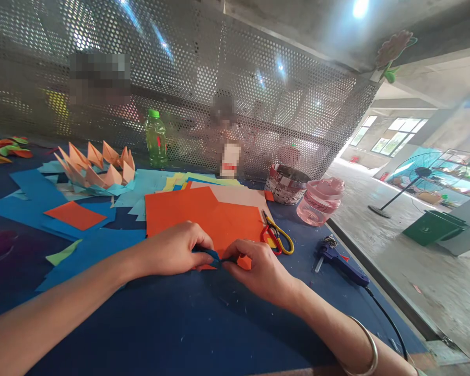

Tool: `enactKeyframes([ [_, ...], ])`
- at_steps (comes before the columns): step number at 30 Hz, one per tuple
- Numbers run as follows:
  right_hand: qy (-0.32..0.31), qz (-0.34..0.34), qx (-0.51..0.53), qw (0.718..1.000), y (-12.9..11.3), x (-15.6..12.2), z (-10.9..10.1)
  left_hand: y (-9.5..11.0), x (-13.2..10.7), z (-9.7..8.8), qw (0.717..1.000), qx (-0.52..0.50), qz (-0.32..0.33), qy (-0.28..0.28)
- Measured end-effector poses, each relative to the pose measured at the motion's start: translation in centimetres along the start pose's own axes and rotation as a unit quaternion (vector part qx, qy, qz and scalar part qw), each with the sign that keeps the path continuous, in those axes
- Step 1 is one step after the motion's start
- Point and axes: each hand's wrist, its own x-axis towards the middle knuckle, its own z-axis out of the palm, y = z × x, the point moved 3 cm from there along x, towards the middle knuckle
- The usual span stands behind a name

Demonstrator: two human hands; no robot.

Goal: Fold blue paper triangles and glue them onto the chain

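Observation:
A small piece of blue paper (214, 257) is pinched between my two hands, just above the near edge of the orange sheets (188, 209). My left hand (180, 245) grips its left side with thumb and fingers. On the other side, the fingers of my right hand (256, 263) are closed on the same paper, and much of it is hidden by them. Close to my right hand lie scissors (285, 241) with red and yellow handles. Larger blue sheets (90, 250) spread out beside my left forearm, with a small orange rectangle (76, 214) on top.
A ring of folded peach paper points (90, 169) stands at the back left, near a green bottle (156, 138). A patterned round container (284, 185) and a pink jar (319, 203) sit at the back right. A corded glue gun (342, 263) lies near the table's right edge.

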Motion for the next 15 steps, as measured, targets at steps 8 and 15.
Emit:
enactKeyframes([
  [8, -0.020, 0.033, -0.001, 0.999, 0.5, -0.1, 0.4, 1.1, -0.4, 0.5, 0.998, 0.057, 0.014, 0.031],
  [15, 0.017, 0.007, -0.035, 0.999, 0.2, -0.1, 0.6, 1.4, -0.4, 0.4, 0.996, 0.077, 0.015, 0.044],
])
